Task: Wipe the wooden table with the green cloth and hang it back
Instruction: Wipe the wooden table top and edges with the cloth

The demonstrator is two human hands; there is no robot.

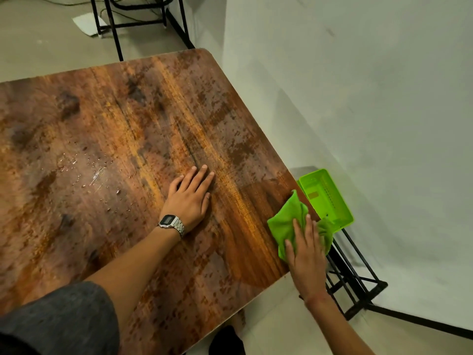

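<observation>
The wooden table [107,139] fills the left and centre of the head view, with water droplets left of the middle. My left hand [190,198], a metal watch on its wrist, lies flat on the tabletop with the fingers spread. The green cloth [288,221] is bunched at the table's right edge, partly hanging over it. My right hand [305,254] presses down on the cloth, fingers stretched over it. The part of the cloth under that hand is hidden.
A green plastic basket [326,198] sits just past the table's right edge on a black metal rack [353,280]. A white wall runs along the right. Black frame legs [115,29] and a white sheet lie on the floor beyond the far edge.
</observation>
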